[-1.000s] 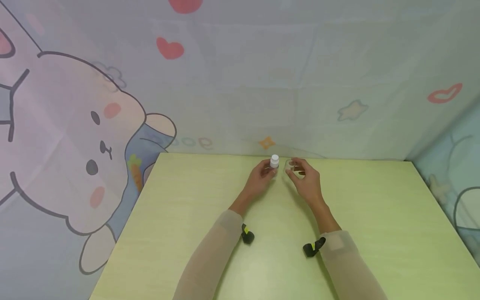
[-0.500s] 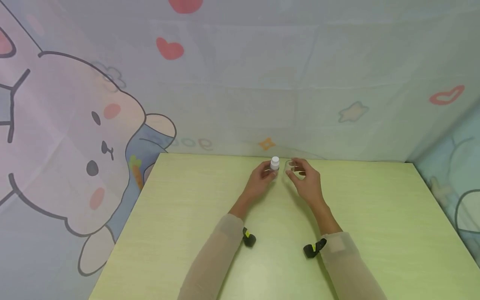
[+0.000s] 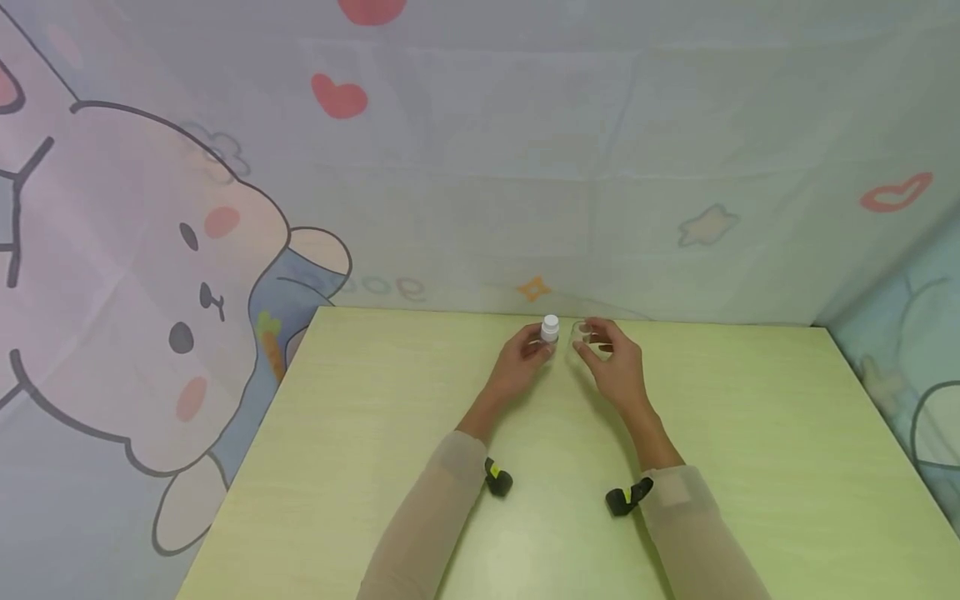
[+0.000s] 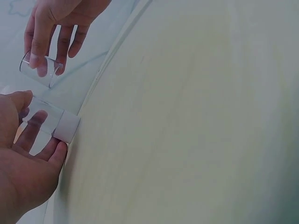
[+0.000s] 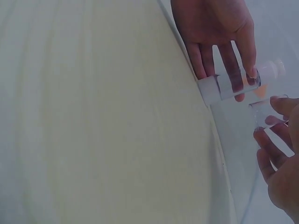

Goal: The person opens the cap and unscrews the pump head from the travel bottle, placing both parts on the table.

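Near the table's back edge my left hand (image 3: pixel 517 362) grips a small clear bottle (image 3: pixel 551 327) with a white top, held upright. In the right wrist view, its lower end carries a white band (image 5: pixel 210 90) close to the table. Beside it my right hand (image 3: pixel 618 371) pinches a small clear cup (image 3: pixel 578 332) between thumb and fingers. The bottle and the cup stand apart, with a narrow gap between them. In the left wrist view, the cup (image 4: pixel 53 74) looks hollow; whether anything is in it I cannot tell.
Both hands are over the far part of a pale yellow-green table (image 3: pixel 375 392). A printed cloth (image 3: pixel 480 167) hangs directly behind its back edge. Small black cameras (image 3: pixel 498 479) sit at both wrists.
The left forearm has shifted slightly right, and the bottle has come down a little in the head view. Both hands keep their holds, and the right hand has barely moved.
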`<state>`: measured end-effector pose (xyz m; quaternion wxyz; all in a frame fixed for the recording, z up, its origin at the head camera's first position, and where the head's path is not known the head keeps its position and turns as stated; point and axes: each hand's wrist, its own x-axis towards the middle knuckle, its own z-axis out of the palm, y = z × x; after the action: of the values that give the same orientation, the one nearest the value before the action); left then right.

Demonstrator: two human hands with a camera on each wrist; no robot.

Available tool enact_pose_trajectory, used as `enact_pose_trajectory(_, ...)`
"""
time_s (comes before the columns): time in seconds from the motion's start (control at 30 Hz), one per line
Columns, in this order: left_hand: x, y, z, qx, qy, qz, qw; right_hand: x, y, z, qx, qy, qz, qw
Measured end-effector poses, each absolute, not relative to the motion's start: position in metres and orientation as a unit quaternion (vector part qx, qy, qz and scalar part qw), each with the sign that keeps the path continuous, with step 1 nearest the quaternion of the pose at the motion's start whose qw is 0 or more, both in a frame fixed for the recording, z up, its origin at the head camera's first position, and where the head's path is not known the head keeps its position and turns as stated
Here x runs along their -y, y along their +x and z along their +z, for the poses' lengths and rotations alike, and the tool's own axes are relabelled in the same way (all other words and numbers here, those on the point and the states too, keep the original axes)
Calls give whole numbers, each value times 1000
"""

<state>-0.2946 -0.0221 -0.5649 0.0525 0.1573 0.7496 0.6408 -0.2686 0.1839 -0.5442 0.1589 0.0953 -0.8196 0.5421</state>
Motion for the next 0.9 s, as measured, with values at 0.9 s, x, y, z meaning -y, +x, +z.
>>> enact_pose_trajectory(0.9,22,-292,-562,-747,161,644,38,-194,-268,-547,815,98,548,157)
